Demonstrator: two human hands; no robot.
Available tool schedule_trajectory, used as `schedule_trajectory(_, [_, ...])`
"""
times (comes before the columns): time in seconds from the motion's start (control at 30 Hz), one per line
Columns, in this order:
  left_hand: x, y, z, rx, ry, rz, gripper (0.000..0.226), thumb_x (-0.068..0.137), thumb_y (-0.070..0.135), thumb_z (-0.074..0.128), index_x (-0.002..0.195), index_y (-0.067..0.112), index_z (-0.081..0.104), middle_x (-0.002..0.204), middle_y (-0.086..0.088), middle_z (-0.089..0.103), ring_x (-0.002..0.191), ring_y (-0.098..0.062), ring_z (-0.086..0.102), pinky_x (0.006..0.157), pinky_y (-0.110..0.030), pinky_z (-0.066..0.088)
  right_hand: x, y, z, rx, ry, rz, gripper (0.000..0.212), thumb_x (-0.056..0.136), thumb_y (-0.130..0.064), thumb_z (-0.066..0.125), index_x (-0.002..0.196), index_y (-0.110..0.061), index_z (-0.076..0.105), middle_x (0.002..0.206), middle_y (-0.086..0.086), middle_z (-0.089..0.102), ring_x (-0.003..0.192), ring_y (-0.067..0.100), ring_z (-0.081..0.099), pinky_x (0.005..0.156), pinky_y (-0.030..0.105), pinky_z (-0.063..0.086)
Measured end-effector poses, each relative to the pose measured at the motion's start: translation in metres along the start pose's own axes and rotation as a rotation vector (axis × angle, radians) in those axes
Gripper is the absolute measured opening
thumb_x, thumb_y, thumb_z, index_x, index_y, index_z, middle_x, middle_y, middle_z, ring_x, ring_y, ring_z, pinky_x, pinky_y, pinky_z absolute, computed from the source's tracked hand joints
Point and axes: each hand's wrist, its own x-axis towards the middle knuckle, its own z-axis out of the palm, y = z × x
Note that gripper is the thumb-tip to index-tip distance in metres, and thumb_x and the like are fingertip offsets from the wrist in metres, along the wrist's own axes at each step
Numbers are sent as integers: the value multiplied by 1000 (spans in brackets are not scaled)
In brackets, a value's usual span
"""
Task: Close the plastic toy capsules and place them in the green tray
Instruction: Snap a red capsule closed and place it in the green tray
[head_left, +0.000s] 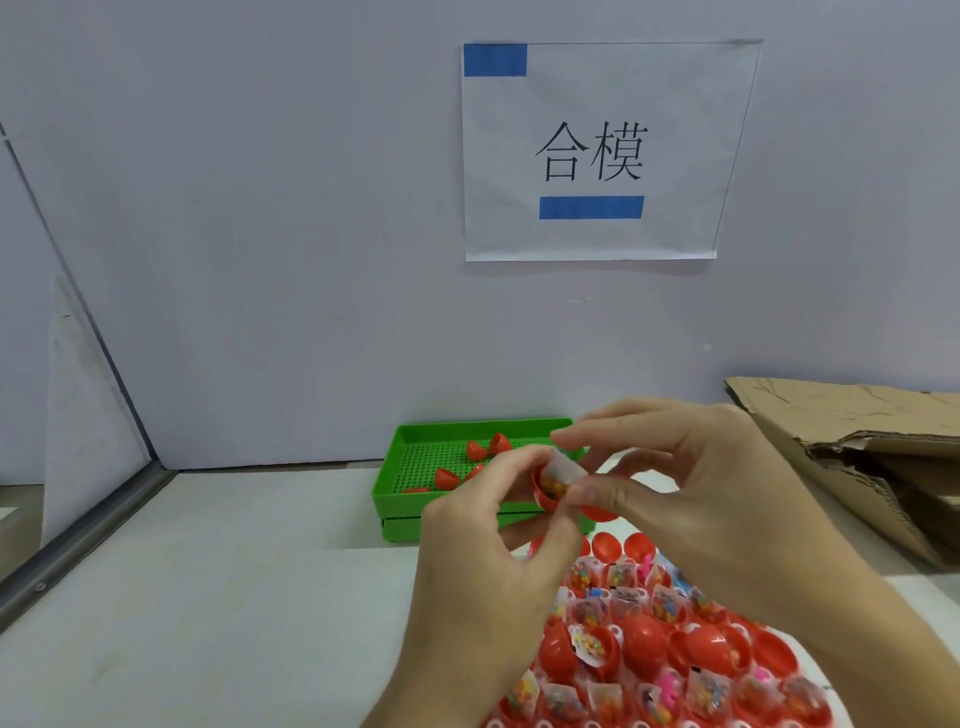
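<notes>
My left hand (483, 525) holds an open red capsule (546, 493) with a small packet of coloured beads sticking out of it, just in front of the green tray (395, 499). My right hand (675, 467) pinches the packet and the capsule's other half from the right. A few closed red capsules (485, 448) lie inside the tray. At the lower right, several open red capsules (649, 649) filled with bead packets sit together in a holder.
A folded brown cardboard sheet (857, 441) lies at the right on the white table (208, 597). A grey metal rail (78, 545) runs along the table's left edge. A paper sign (597, 150) hangs on the back wall.
</notes>
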Motion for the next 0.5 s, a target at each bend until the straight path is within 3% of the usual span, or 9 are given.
schedule_trajectory(0.27, [0, -3, 1, 25, -14, 23, 20, 89, 10, 71, 95, 29, 69, 87, 16, 70, 88, 0, 69, 74, -11, 55, -1, 1, -1, -15, -1, -8, 26, 78, -11, 81, 96, -30, 80, 82, -15, 75, 75, 4, 72, 69, 22, 60])
schedule_trajectory(0.5, [-1, -1, 0, 52, -8, 35, 39, 88, 11, 71, 103, 46, 64, 94, 23, 70, 91, 4, 68, 75, -9, 54, 1, -1, 1, -65, 58, -66, 19, 77, -11, 81, 89, -26, 82, 75, -11, 74, 69, 5, 70, 66, 19, 56])
